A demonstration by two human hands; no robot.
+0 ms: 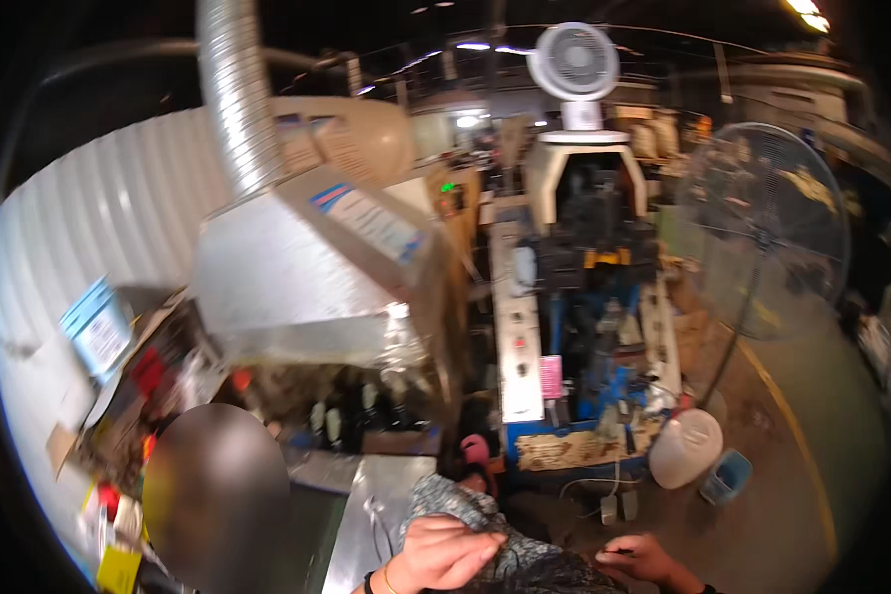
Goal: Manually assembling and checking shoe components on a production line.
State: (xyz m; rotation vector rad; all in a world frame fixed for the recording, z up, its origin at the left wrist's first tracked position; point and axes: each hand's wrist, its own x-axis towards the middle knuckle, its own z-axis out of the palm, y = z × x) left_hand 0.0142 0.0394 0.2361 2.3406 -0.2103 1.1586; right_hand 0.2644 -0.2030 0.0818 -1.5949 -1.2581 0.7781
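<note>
Near the lower edge, my left hand [444, 554] is closed, its fingers pressed together; what they hold, if anything, cannot be made out. Further right, my right hand [645, 557] pinches a small dark thin piece [616, 551] between thumb and fingers. A gap separates the two hands. Below and behind them spreads dark patterned cloth [455, 500] over my lap, with shiny black material [540, 569] between the hands. A grey metal tabletop [371, 515] lies just left of my left hand.
A metal hood [297, 267] with a duct [236, 99] stands ahead left, beside a blurred person [213, 505]. Ahead is a blue-based machine [604, 337] topped by a white fan [574, 61]. At right stand a large floor fan [762, 228], a white container [685, 450] and a blue bucket [727, 477].
</note>
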